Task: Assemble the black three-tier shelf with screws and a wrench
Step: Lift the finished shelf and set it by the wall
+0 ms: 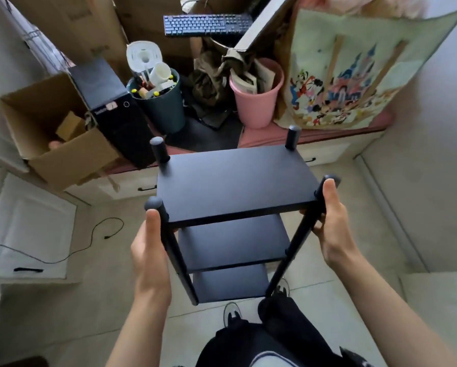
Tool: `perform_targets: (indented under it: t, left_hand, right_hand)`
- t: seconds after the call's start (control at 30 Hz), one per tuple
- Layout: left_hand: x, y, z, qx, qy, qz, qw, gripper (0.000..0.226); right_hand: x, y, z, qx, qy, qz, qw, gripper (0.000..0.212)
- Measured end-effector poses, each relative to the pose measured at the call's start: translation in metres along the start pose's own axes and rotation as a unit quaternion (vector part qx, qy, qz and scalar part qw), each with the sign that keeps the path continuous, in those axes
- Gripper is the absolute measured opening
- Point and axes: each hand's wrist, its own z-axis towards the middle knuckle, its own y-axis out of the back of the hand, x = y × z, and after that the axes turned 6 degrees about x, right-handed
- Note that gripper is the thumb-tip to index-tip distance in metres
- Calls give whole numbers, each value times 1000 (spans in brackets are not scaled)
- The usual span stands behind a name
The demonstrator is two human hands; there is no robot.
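Here, held upright at the centre of view: a matte black three-tier shelf (pixel 235 181) of flat rectangular boards on four round posts with domed caps. Smooth top board uppermost, two lower boards stepped beneath toward 6 o'clock. Gripping the near left post just below the top board, the left hand (pixel 150 250), thumb lying straight up along the post toward its cap, fingers wrapped behind. Clasping the near right post at the same height, the right hand (pixel 330 221), thumb raised beside the cap, fingers curled round the tube. Below the lowest board, at 6 o'clock, pale tiled floor (pixel 89 300) and two slippered feet.

At 10 o'clock, an open brown corrugated cardboard box (pixel 44 152); just beside it a tall black computer tower (pixel 116 112). At 11 o'clock, a dark teal plastic bin (pixel 163 107) stuffed with white plastic parts. At 12 o'clock, a black keyboard (pixel 206 25) resting on cartons. At 1 o'clock, a glossy pink plastic bucket (pixel 256 102) holding crumpled paper, with a cream cartoon-printed tote bag (pixel 354 75) to its right. At 9 o'clock, a thin black cable (pixel 95 234) trailing across the floor.
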Motion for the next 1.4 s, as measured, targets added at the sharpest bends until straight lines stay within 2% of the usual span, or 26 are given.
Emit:
perform_targets:
  t: [0.07, 0.2, 0.3, 0.47, 0.57, 1.0, 1.4]
  left_hand:
    - [-7, -11, 5, 14, 16, -10, 1000, 73]
    - [-16, -41, 14, 58, 29, -23, 998, 64]
    - [-16, -70, 17, 77, 34, -14, 996, 66]
    - [-17, -132, 21, 115, 38, 1, 993, 33]
    - [-15, -179, 21, 133, 44, 6, 990, 30]
    - [10, -401, 1, 122, 43, 23, 991, 28]
    - [19, -534, 25, 217, 70, 29, 973, 32]
  right_hand:
    - [6, 9, -8, -17, 1, 20, 1000, 44]
    - [15, 32, -17, -58, 5, 56, 997, 44]
    - [19, 54, -19, -90, 19, 86, 992, 44]
    - [27, 106, -11, -152, 25, 126, 980, 40]
    - [31, 145, -2, -178, 27, 137, 974, 38]
    - [72, 341, 55, -177, 37, 164, 970, 37]
    - [89, 457, 114, -190, 36, 150, 970, 31]
